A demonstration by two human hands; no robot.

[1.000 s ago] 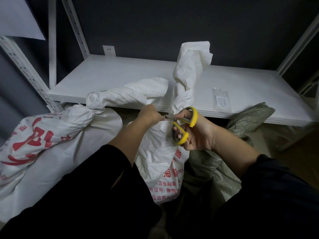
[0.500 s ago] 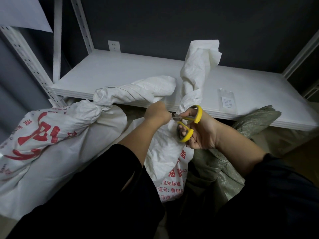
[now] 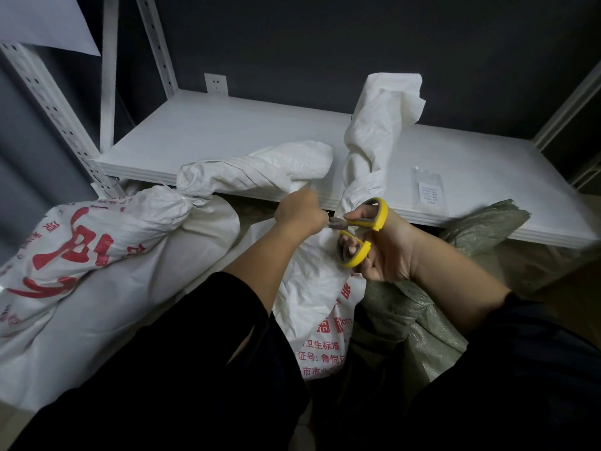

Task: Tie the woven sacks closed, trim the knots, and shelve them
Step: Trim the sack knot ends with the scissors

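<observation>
The left hand (image 3: 300, 213), clenched at the neck of the white sack (image 3: 312, 281) mid-frame, should hold the tie taut while the right hand (image 3: 388, 255), fingers through the nearly closed yellow scissors (image 3: 364, 231), snips clear of the knot.

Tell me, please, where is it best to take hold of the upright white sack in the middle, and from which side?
Probably the twisted neck of the upright white sack, just above where the scissors work. It is the narrowest part and stands upright, so a fist can close around it. Come from the near side: the shelf is behind it.
</observation>
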